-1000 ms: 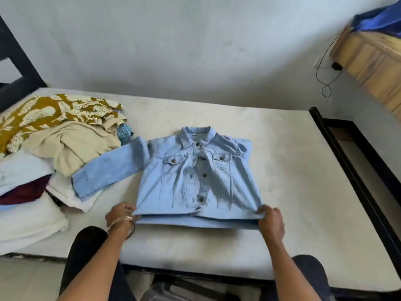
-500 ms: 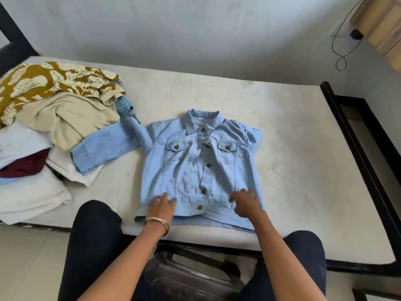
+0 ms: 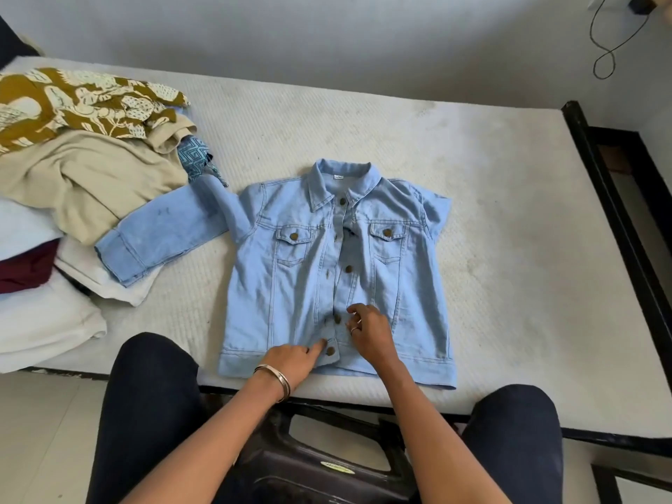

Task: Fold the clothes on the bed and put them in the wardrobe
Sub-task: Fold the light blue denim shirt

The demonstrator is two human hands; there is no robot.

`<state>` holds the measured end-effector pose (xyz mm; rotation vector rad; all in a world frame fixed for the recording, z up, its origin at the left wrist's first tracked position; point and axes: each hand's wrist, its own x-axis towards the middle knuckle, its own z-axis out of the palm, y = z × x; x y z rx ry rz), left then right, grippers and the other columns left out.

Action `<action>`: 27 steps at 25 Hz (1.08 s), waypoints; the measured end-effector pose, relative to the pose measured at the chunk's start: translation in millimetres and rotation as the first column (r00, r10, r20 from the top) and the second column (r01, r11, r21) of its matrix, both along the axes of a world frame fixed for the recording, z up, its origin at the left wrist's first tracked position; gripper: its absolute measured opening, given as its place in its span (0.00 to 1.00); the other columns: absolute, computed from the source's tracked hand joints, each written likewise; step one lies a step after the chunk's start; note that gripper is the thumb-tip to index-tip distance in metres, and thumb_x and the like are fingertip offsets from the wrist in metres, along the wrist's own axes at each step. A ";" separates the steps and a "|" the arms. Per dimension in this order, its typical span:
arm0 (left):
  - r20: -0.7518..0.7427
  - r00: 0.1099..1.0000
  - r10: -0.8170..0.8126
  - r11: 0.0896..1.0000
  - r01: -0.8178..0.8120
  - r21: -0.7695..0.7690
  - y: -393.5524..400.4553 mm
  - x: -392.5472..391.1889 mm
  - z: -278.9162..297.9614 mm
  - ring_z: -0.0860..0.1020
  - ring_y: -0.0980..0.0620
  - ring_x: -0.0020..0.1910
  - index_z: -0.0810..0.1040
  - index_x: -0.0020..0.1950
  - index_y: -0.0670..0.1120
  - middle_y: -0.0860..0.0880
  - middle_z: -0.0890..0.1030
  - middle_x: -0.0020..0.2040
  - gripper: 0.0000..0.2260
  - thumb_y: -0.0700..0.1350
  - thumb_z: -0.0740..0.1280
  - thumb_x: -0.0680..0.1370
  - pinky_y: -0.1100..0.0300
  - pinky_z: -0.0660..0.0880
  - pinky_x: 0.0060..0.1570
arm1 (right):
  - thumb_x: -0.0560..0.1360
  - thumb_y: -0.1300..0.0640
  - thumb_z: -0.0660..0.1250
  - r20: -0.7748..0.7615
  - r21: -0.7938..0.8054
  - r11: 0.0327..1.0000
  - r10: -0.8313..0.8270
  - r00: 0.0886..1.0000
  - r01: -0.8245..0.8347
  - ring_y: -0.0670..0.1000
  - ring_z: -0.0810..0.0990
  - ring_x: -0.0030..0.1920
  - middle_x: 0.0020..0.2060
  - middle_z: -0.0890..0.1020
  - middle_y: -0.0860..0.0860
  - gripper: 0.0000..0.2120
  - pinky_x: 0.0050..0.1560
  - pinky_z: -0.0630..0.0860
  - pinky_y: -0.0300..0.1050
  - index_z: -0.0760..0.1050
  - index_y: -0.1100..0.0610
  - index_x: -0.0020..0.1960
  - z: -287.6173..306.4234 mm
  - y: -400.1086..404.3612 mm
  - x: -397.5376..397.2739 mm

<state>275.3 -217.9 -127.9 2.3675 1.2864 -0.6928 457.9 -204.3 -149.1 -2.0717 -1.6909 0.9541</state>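
A light blue denim jacket (image 3: 291, 285) lies front up and flat on the white mattress (image 3: 509, 212), collar away from me. Its left sleeve (image 3: 163, 238) stretches out onto the clothes pile; the right sleeve is tucked out of sight. My left hand (image 3: 291, 360) rests on the hem, its index finger straight and pressing beside the bottom button. My right hand (image 3: 367, 332) has curled fingers that pinch the front placket by the second-lowest button.
A pile of unfolded clothes (image 3: 91, 176) lies on the left of the mattress, a mustard print piece on top. The black bed frame (image 3: 618, 212) runs along the right and near edges. A dark plastic seat (image 3: 320, 467) sits between my knees. No wardrobe shows.
Both hands let go of the hem corners, laid the jacket flat and moved inward to the button placket. My view shifted closer and more downward.
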 end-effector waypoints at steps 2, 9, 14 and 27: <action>0.032 0.999 0.035 0.991 -0.031 -0.128 4.1 -0.6 -2.4 0.79 0.40 0.52 0.52 0.76 0.51 0.41 0.78 0.56 0.27 0.49 0.60 0.80 0.53 0.72 0.43 | 0.76 0.65 0.64 0.025 -0.009 1.000 0.019 1.000 -0.019 0.60 0.79 0.51 0.53 0.77 0.59 0.14 0.49 0.77 0.52 0.77 0.61 0.61 -6.4 2.8 -6.6; 0.312 0.629 0.712 0.684 -0.722 -0.106 41.3 54.5 -10.4 0.77 0.40 0.57 0.74 0.60 0.40 0.42 0.76 0.57 0.18 0.49 0.70 0.75 0.51 0.74 0.53 | 0.75 0.60 0.67 0.133 0.039 0.998 -0.053 0.990 0.048 0.61 0.77 0.47 0.47 0.78 0.59 0.07 0.40 0.75 0.52 0.81 0.62 0.49 -17.5 -0.9 -11.1; 0.162 0.592 0.790 0.599 -0.800 0.003 39.4 74.9 -14.6 0.76 0.38 0.59 0.69 0.62 0.37 0.39 0.73 0.59 0.14 0.41 0.63 0.78 0.49 0.75 0.52 | 0.73 0.63 0.69 -0.085 -0.013 0.995 -0.104 0.991 0.103 0.57 0.80 0.46 0.47 0.79 0.56 0.06 0.48 0.76 0.50 0.82 0.60 0.50 -15.2 2.7 -13.5; 0.334 0.505 0.796 0.576 -0.801 -0.162 41.2 59.0 -20.0 0.79 0.41 0.52 0.79 0.51 0.43 0.43 0.80 0.52 0.17 0.56 0.69 0.74 0.54 0.73 0.42 | 0.70 0.68 0.64 -0.096 -0.071 0.943 -0.331 0.939 0.325 0.55 0.81 0.40 0.38 0.85 0.57 0.11 0.37 0.74 0.42 0.84 0.60 0.46 -5.0 -2.0 -25.0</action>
